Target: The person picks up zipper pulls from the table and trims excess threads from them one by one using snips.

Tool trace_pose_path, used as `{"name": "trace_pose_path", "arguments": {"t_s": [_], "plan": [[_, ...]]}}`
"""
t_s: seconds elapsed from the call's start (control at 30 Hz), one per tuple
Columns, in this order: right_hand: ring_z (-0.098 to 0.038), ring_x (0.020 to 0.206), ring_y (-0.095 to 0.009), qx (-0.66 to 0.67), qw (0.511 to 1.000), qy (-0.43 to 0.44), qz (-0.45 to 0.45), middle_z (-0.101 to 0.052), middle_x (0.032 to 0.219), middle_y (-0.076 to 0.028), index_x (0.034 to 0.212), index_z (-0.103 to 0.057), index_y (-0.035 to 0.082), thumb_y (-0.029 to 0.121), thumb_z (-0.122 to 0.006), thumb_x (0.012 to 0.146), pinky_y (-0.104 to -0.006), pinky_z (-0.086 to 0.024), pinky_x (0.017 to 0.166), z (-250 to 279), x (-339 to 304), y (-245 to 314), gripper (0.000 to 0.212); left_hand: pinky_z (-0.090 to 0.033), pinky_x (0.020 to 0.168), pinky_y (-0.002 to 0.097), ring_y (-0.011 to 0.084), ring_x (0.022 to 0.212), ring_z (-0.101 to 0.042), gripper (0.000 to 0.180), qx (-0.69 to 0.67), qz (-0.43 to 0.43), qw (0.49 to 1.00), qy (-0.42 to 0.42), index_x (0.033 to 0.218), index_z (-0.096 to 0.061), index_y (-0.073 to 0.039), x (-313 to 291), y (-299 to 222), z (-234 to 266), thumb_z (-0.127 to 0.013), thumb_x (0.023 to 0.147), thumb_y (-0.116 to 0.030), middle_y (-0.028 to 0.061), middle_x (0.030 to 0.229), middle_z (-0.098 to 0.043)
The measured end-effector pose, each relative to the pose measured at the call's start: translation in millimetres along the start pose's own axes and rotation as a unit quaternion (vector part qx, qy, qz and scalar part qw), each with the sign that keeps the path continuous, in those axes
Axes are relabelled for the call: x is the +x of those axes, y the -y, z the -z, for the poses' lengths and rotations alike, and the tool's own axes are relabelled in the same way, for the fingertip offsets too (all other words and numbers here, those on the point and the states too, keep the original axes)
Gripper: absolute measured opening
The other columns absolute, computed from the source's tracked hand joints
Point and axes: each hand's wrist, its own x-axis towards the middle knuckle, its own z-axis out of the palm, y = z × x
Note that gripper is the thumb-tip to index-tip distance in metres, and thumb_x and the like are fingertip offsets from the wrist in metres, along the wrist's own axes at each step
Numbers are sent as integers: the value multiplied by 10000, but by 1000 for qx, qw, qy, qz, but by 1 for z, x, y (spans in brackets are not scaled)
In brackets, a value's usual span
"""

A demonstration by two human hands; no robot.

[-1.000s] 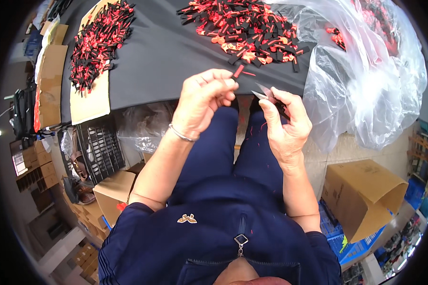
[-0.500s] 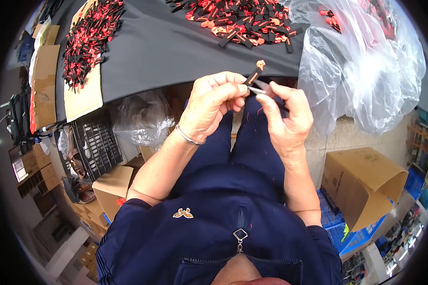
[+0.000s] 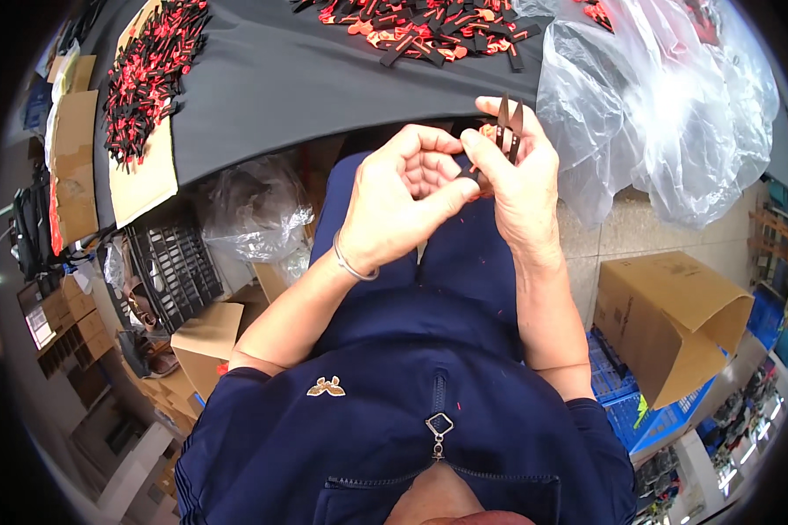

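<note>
My left hand (image 3: 403, 197) is closed, its thumb and fingertips pinching a small black fabric tab (image 3: 470, 172) with orange on it. The tab is mostly covered by the fingers of both hands. Close against it on the right is my right hand (image 3: 525, 188), closed round dark thread snips (image 3: 509, 122). The two pointed blades stick up past the fingers, a little apart from each other. An orange bit (image 3: 488, 130) shows between the right thumb and the blades, apparently the tab's end. Both hands are above my lap, just off the table's near edge.
On the black-covered table (image 3: 298, 96) lies a large pile of black and orange tabs (image 3: 438, 26). Another pile (image 3: 149, 79) rests on cardboard at the left. Clear plastic bags (image 3: 639, 114) hang over the right edge. An open cardboard box (image 3: 665, 306) stands lower right on blue crates.
The snips have swung from pointing left at the tab to pointing up in my right hand. My right thumb and fingers have come onto the tab, and its orange end has shifted right.
</note>
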Motion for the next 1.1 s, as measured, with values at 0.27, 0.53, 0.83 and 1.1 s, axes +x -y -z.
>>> {"name": "trace_pose_path", "arguments": {"t_s": [0.27,0.53,0.83,1.1], "plan": [[-504,702,-30,33,999,-36,-6,-553,795,15,1039,-550,3,51,-674,800,-176,-417,616,-1,0,-9,273,-515,568,230,96,640,-629,202,418,-396,815,-66,928,-632,-15,5,11,6,-687,735,-16,62,743,-653],[-594,796,-97,-76,991,-70,84,-635,847,-77,1119,-529,-19,113,-655,849,-225,-466,725,14,-19,-1,326,-469,500,196,71,534,-557,151,45,25,993,-102,873,-626,12,9,5,16,-595,874,-136,41,680,-614],[-595,687,-97,-195,960,-111,169,-632,761,-59,872,-625,-3,68,-723,771,-226,-476,628,14,-30,-23,157,-454,478,193,73,507,-538,161,-56,47,994,-86,852,-623,2,10,5,14,-588,874,-153,39,655,-596],[-609,651,-170,-250,937,-113,217,-642,749,-86,841,-635,7,84,-733,750,-262,-475,605,10,-24,-32,154,-441,479,173,48,513,-525,135,-4,40,995,-89,868,-640,4,8,5,9,-585,874,-119,24,649,-596]]}}
